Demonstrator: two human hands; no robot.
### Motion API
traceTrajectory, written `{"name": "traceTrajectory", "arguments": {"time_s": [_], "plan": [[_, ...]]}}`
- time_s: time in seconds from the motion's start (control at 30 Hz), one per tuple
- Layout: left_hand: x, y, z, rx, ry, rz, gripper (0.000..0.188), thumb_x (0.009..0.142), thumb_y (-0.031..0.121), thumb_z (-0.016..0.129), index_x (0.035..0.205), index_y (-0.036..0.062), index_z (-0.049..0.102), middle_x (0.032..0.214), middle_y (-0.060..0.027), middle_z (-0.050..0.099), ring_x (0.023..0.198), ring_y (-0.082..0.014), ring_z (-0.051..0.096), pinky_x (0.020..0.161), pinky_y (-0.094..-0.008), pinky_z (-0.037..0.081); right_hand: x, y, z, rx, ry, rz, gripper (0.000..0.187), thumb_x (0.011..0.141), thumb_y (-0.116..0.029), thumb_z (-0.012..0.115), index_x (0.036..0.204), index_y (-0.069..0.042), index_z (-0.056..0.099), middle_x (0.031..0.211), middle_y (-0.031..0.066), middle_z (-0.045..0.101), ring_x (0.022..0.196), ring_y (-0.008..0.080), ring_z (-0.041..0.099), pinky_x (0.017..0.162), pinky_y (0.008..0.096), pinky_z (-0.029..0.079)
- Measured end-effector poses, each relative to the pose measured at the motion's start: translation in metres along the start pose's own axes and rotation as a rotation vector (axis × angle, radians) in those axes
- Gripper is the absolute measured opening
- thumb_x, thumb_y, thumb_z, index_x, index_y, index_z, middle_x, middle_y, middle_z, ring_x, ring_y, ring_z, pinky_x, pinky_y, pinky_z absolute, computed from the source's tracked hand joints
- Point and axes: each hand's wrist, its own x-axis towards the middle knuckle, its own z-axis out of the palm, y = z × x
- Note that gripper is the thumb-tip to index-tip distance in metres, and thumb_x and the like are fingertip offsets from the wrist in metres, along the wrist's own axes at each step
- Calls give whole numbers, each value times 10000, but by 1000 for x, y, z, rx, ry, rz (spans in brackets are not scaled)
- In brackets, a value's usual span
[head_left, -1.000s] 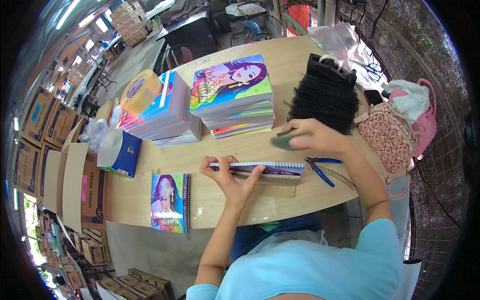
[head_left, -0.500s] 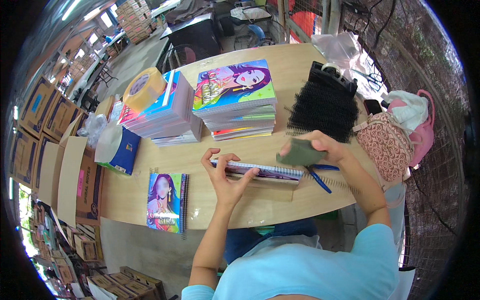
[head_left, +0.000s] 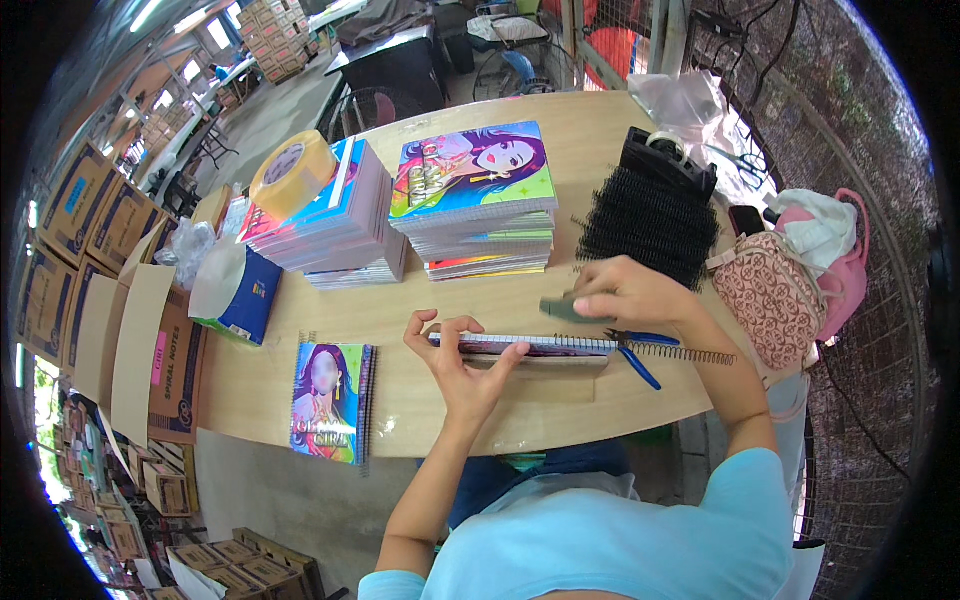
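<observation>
A notebook lies edge-up along the front of the wooden table, with a black spiral coil sticking out of its right end. My left hand rests on the notebook's left part, fingers spread over its edge. My right hand is above the notebook's right part and grips a small flat grey-green block. Blue-handled pliers lie on the table just under my right hand.
A finished spiral notebook lies at the front left. Two stacks of colourful notebooks stand behind, with a yellow tape roll on the left one. A pile of black coils and a pink bag sit right. Cardboard boxes stand left.
My right hand with the grey-green block has shifted slightly along the notebook's top edge. My left hand stays on the notebook, its fingers a little more spread.
</observation>
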Motion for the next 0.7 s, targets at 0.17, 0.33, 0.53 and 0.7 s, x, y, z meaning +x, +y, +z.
{"name": "traceTrajectory", "arguments": {"time_s": [0.17, 0.33, 0.53, 0.7], "plan": [[-6, -5, -1, 45, 10, 8, 492, 642, 336, 874, 853, 76, 514, 1208, -179, 305, 1156, -312, 323, 952, -413, 338, -10, 1, -21, 1201, -108, -720, 396, 929, -273, 507, 1011, 70, 689, 998, 293, 625, 911, 325, 665, 712, 435, 583], [-1, 12, -1, 146, 47, 175, 507, 609, 332, 895, 864, 78, 537, 1291, -183, 262, 1126, -313, 345, 945, -435, 355, -8, 11, -6, 367, 17, -64, 595, 849, -498, 598, 955, 82, 674, 1045, 155, 650, 905, 226, 598, 803, 294, 444], [4, 9, 1, 93, -12, 135, 479, 592, 291, 908, 827, 75, 552, 1302, -147, 266, 1000, -269, 428, 817, -376, 430, -1, 3, 2, -109, -200, -35, 482, 902, -378, 591, 1004, 88, 663, 927, 95, 645, 878, 160, 575, 792, 295, 443], [6, 9, 1, 22, -42, 85, 440, 618, 264, 897, 822, 73, 556, 1296, -135, 281, 941, -228, 446, 758, -337, 439, 4, 27, 4, 584, -214, 0, 537, 869, -418, 633, 1055, 85, 662, 981, 156, 663, 879, 221, 622, 766, 337, 493]]}}
